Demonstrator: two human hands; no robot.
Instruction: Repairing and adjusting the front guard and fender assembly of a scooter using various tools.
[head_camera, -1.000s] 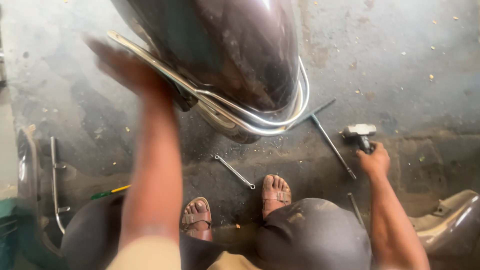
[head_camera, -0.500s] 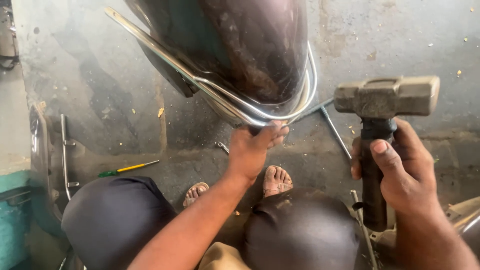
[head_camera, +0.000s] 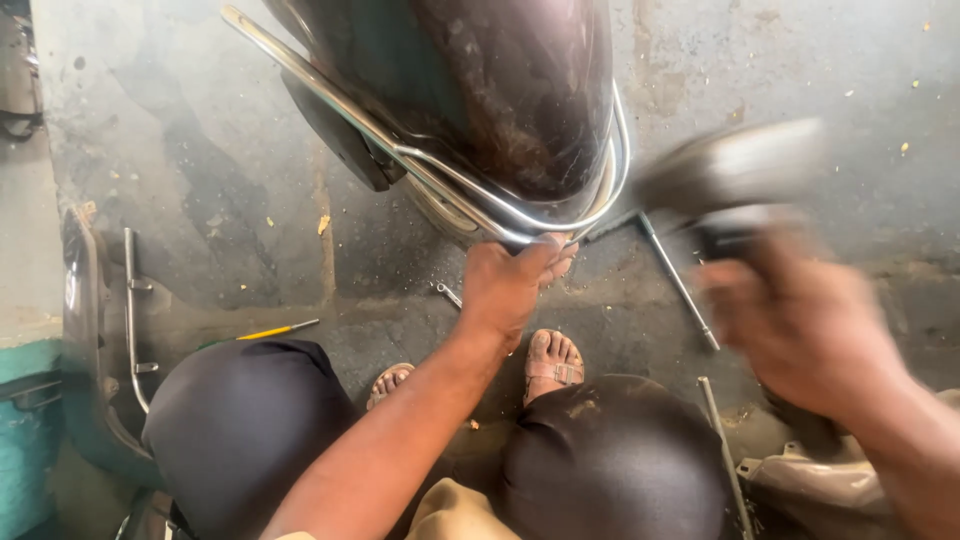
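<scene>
Your left hand (head_camera: 512, 280) is closed around the chrome rail (head_camera: 560, 222) at its lowest bend, fingers wrapped over the tube just under the dark scooter body (head_camera: 500, 90). Your right hand (head_camera: 800, 325) is clenched on the handle of a hammer (head_camera: 730, 180), whose head is blurred in mid-swing, up and to the right of the rail.

Keep the left grip firm but shift the fingers (head_camera: 555, 255) clear of the spot the head would meet; right now they sit right on the bend, which looks to me like the risk here. Aim at bare tube to the right of your knuckles, and let the head land square so it does not skid onto the painted panel just above.

Room is tight. The body overhangs the rail closely, so any swing has space only from the right and from below. Your sandalled foot (head_camera: 552, 360) sits directly under the left wrist, and your knees crowd the lower middle. On the concrete floor (head_camera: 200, 200), a T-handled wrench (head_camera: 675, 280) lies just right of the rail, a small spanner (head_camera: 447, 293) just left of your hand, and a yellow screwdriver (head_camera: 275, 330) well off to the left. A long rod (head_camera: 722, 450) lies beside your right knee.
</scene>
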